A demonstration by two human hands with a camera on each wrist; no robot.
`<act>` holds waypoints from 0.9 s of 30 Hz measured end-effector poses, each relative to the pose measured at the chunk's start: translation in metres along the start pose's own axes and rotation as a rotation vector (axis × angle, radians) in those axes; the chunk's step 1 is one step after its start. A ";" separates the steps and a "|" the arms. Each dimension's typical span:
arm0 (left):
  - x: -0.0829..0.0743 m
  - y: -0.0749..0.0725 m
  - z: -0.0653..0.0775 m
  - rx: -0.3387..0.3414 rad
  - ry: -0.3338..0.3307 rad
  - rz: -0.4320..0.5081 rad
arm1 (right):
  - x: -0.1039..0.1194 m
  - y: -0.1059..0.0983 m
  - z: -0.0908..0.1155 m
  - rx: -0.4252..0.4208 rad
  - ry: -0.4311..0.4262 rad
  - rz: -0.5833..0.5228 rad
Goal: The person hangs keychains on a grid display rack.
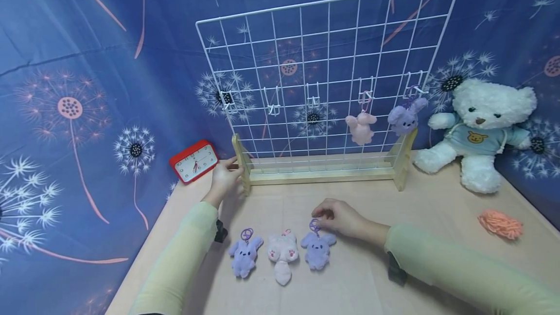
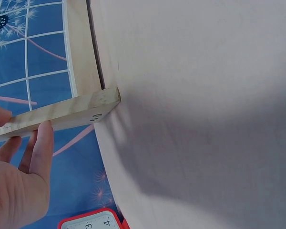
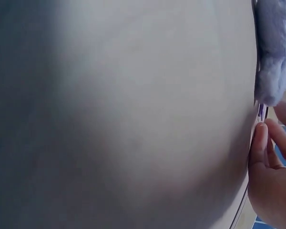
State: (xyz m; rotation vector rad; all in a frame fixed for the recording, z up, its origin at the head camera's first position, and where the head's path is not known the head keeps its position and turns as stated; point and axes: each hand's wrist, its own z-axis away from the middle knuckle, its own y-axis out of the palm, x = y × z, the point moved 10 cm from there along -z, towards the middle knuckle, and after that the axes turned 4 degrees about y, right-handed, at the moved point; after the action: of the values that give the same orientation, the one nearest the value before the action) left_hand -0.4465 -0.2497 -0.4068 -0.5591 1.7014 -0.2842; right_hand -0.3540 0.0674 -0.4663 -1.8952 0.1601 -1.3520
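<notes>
My left hand (image 1: 226,177) grips the left wooden foot (image 2: 62,110) of the rack stand, with thumb and fingers on opposite sides of the board. My right hand (image 1: 343,216) is at the purple ring of the right-hand purple plush keychain (image 1: 317,252), fingertips bent around the ring. In the right wrist view that plush (image 3: 276,45) lies on the table beside the fingers. To its left lie a pale pink plush keychain (image 1: 283,252), tail towards me, and another purple plush keychain (image 1: 245,256).
The white grid rack (image 1: 328,57) carries several hooks. A pink plush (image 1: 361,128) and a purple plush (image 1: 403,118) hang at its right. A red clock (image 1: 194,162) stands left, a white teddy bear (image 1: 479,130) right, orange yarn (image 1: 500,224) near the right edge.
</notes>
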 end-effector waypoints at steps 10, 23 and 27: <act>0.001 0.000 0.000 -0.004 -0.017 0.004 | 0.000 0.005 -0.002 0.012 0.006 0.002; 0.001 -0.001 -0.001 -0.008 -0.005 0.031 | 0.001 0.005 -0.002 0.025 -0.004 -0.039; -0.001 -0.001 -0.001 -0.022 0.025 0.008 | 0.002 0.006 -0.002 0.038 -0.001 -0.028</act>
State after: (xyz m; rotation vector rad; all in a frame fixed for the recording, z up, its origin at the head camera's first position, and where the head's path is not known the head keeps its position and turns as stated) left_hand -0.4472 -0.2499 -0.4051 -0.5669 1.7323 -0.2677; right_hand -0.3534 0.0612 -0.4682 -1.8725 0.1067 -1.3641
